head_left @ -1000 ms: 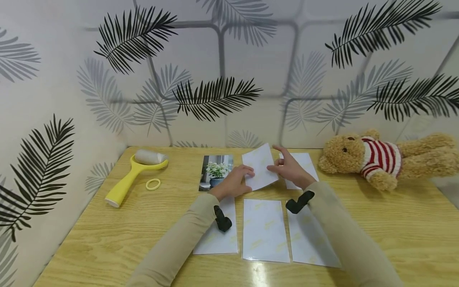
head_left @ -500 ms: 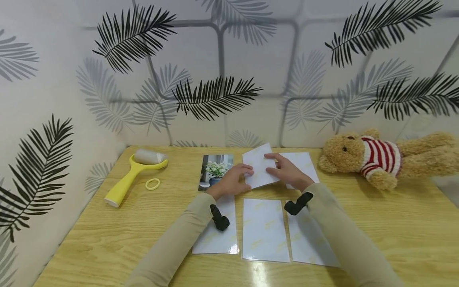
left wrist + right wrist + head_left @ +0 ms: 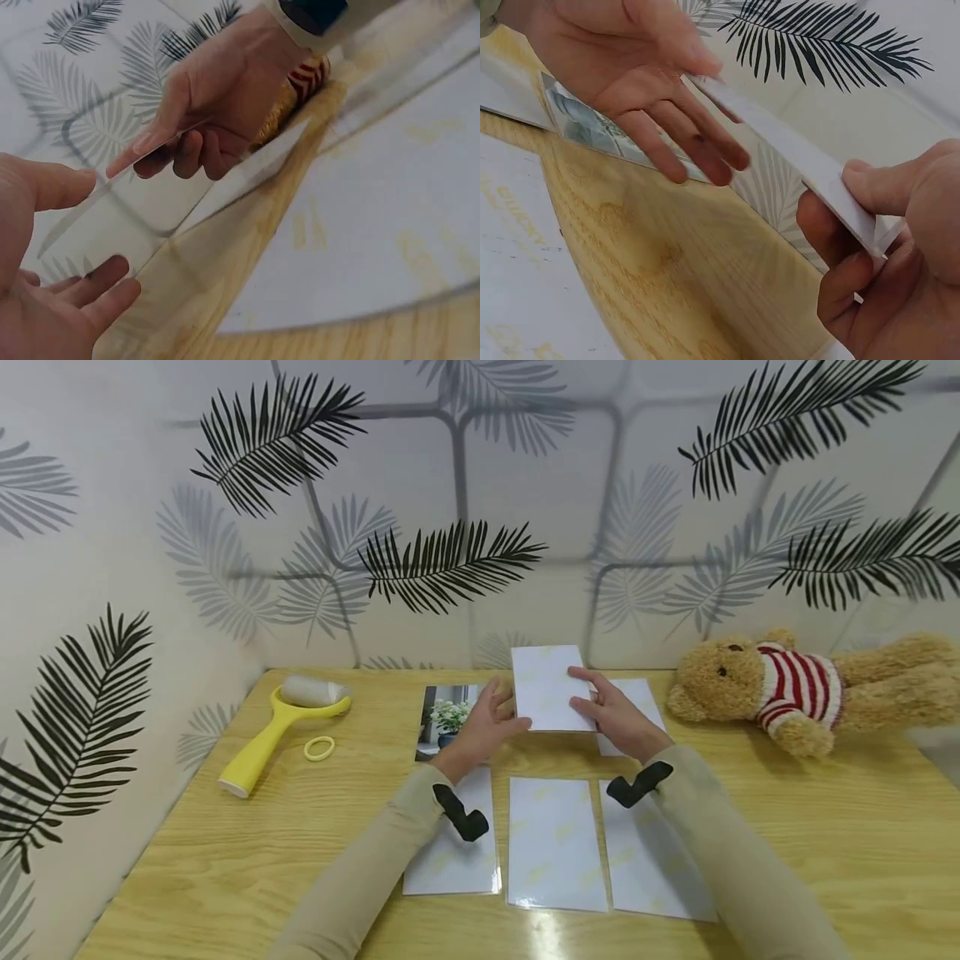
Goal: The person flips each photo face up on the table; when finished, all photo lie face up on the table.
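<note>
A white-backed photo print (image 3: 551,689) with faint yellow marks is raised above the table's far side. My right hand (image 3: 618,714) pinches its right edge, thumb on the white face and fingers behind, as the right wrist view shows. My left hand (image 3: 483,727) is at the lower left corner. Its thumb (image 3: 694,56) lies right at the print's edge, and its fingers are spread loosely below, not closed on it. Behind the left hand lies a face-up photo (image 3: 450,718) of white flowers in a blue pot, partly covered by that hand.
Nearer me are three white-backed prints: left (image 3: 453,856), middle (image 3: 557,843) and right (image 3: 652,860). Another white print (image 3: 637,697) lies behind my right hand. A yellow-handled lint roller (image 3: 270,735) and yellow ring (image 3: 319,748) lie left, a teddy bear (image 3: 802,693) right.
The print has been lifted and straightened from its tilt. My right hand has taken its right edge, while my left fingers have come away from the print and spread out.
</note>
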The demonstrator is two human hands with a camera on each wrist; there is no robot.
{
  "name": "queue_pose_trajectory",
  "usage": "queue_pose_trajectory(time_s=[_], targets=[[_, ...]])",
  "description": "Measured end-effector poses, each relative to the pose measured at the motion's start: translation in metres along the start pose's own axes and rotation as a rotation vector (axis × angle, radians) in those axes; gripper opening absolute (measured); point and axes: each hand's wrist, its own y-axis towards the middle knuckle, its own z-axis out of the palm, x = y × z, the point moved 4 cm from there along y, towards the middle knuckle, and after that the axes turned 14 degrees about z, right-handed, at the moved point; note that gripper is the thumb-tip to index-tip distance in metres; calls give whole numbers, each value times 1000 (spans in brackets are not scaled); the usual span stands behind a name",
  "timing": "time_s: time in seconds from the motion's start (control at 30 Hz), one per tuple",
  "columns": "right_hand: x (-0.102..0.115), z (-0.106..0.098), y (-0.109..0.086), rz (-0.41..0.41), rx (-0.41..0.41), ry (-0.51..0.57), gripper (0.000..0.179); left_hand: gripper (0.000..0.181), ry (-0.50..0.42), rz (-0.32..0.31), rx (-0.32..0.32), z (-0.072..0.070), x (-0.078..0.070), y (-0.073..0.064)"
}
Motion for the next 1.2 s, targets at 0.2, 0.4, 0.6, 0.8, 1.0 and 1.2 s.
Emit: queue_pose_trajectory(time_s=[0.2, 0.4, 0.6, 0.8, 1.0, 1.2], targets=[[3, 6, -1, -43, 1, 7, 57, 82, -196, 15, -16, 7, -4, 1], [5, 10, 0, -18, -35, -41, 57, 81, -242, 26, -55, 9, -8, 1], [11, 18, 0, 38, -143, -228, 54, 79, -240, 27, -43, 11, -12, -1], [26, 31, -4, 18, -157, -328, 49, 75, -226, 38, -20, 13, -17, -2], [32, 41, -9, 19, 15, -188, 47, 68, -203, 53, 16, 16, -20, -2], [37, 46, -11, 26, 78, -144, 58, 69, -127, 53, 99, 17, -19, -2]])
